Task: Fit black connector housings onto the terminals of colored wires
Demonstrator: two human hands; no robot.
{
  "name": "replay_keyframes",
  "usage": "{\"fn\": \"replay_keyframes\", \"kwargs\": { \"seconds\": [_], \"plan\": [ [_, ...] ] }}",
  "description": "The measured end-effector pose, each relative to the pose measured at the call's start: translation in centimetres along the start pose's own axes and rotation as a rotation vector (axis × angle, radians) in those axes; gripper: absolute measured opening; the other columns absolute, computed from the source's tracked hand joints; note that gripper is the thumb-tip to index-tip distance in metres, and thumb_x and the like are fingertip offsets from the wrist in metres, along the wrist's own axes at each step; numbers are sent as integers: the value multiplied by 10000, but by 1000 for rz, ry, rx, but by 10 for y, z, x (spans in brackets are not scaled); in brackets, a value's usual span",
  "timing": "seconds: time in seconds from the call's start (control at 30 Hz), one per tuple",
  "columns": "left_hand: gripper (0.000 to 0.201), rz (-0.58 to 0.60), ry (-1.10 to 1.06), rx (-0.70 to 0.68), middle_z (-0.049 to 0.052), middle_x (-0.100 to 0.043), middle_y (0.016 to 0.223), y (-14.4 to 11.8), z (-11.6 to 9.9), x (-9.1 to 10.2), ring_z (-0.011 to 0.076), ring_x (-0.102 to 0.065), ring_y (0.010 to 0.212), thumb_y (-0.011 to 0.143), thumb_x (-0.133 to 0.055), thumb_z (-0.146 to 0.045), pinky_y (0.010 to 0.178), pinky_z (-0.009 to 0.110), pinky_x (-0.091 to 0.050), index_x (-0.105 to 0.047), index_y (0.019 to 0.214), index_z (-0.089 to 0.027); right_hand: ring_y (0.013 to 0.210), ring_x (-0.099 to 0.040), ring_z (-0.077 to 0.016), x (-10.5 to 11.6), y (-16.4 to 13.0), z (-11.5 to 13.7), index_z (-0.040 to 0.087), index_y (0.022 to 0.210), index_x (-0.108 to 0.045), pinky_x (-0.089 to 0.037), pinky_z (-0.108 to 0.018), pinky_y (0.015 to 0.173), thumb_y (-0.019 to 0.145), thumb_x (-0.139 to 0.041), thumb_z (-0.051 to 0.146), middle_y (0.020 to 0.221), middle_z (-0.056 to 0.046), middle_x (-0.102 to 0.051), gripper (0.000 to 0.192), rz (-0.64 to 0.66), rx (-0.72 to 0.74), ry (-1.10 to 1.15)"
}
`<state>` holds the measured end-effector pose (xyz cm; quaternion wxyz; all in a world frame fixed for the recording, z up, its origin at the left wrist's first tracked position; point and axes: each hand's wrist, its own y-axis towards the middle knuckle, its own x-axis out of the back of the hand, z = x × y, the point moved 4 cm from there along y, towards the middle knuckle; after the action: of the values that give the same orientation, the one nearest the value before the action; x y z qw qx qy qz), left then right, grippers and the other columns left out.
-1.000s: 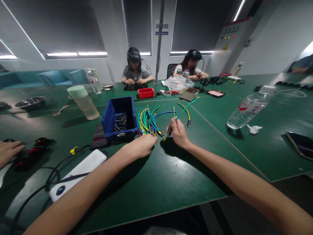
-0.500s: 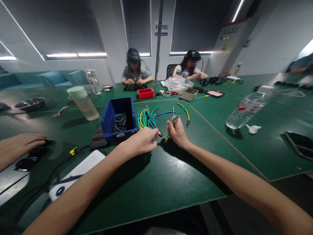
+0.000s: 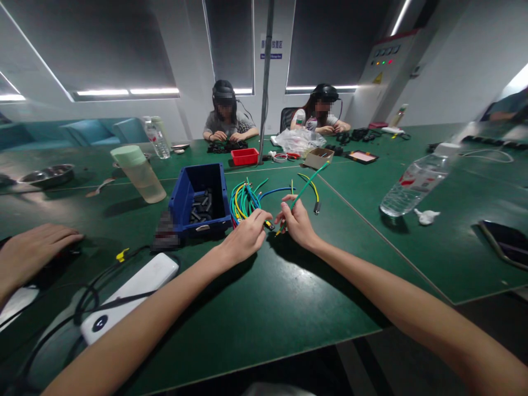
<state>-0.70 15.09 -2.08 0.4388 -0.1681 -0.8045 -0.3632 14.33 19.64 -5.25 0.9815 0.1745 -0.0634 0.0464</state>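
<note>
A green cable with a yellow sleeve at its lower end slants up and away from my right hand, whose fingers are closed around it. My left hand is just left of that lower end, its fingers partly stretched out and apart from the thumb. Beside its fingertips lies a black cable end; whether they touch cannot be seen. Behind my left hand is a bundle of green, blue and yellow cables. A yellow-green cable with a black sleeve lies beyond my right hand.
A blue bin with black sleeves stands left of the bundle. A white power bank with black cords lies by my left forearm. Another person's hand is at far left. Bottles stand both sides; two people sit opposite.
The green cable in my right hand has swung to a steeper slant, its far end further left. My left hand has shifted slightly left, with fingers stretched further forward.
</note>
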Motion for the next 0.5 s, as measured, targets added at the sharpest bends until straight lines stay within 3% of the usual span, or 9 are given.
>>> {"fn": "replay_keyframes", "kwargs": {
  "seconds": [0.17, 0.5],
  "plan": [
    [432, -145, -5, -70, 135, -483, 1290, -10, 11, -12, 200, -457, 1239, 826, -370, 12, 1013, 392, -436, -422, 1220, -156, 404, -559, -129, -1, 0, -3, 240, 1074, -353, -462, -224, 384, 874, -426, 504, 586, 53, -604, 340, 13, -24, 28],
    [363, -249, 9, -88, 156, -489, 1346, -19, 31, -22, 198, -457, 1263, 904, -376, -87, 1037, 428, -429, -437, 1256, -148, 405, -546, -118, 3, 2, 3, 210, 1090, -365, -446, -213, 419, 853, -481, 490, 547, 66, -577, 384, -74, 38, -37]
  ]
}}
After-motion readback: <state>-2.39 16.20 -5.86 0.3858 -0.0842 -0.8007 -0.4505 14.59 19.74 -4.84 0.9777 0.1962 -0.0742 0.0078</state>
